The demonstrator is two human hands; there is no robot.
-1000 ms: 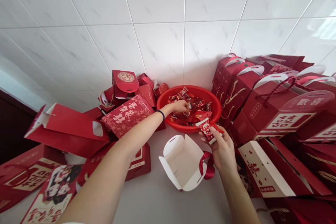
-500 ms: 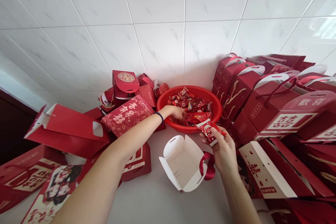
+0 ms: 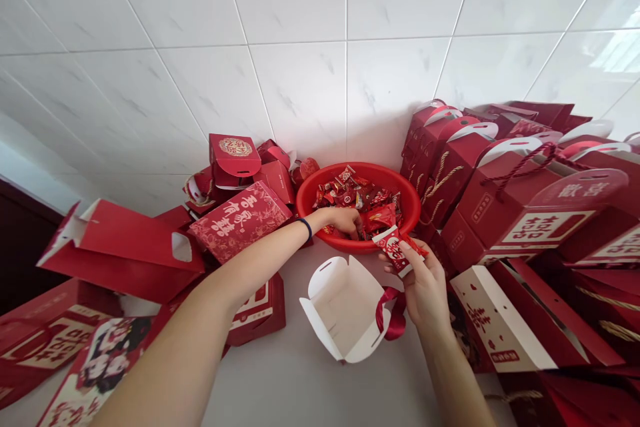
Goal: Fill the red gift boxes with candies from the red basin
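Observation:
My left hand (image 3: pixel 346 221), a dark band at its wrist, reaches into the red plastic basin (image 3: pixel 310 181). Its fingers curl down among wrapped candies (image 3: pixel 350 195); whatever they grip is hidden. Close to the basin's front right rim, my right hand (image 3: pixel 420 273) is closed on a red-and-white candy packet (image 3: pixel 393 250), with more red wrapping showing behind it. Below both hands an open white-lined gift box (image 3: pixel 344 307) stands on the grey table, flaps spread. A dark red ribbon (image 3: pixel 393 313) hangs at its right side, near my right wrist.
Red gift boxes (image 3: pixel 240 220) lie heaped on the left, partly under my left arm. On the right, several handled red boxes (image 3: pixel 530 200) stand in rows, with a cream-sided box (image 3: pixel 500 320) nearer. A white tiled wall (image 3: pixel 295 93) rises behind the basin.
My left hand has shifted slightly right and nearer within the basin, among the candies. My right hand keeps hold of the candy packet. The whole view has drifted slightly.

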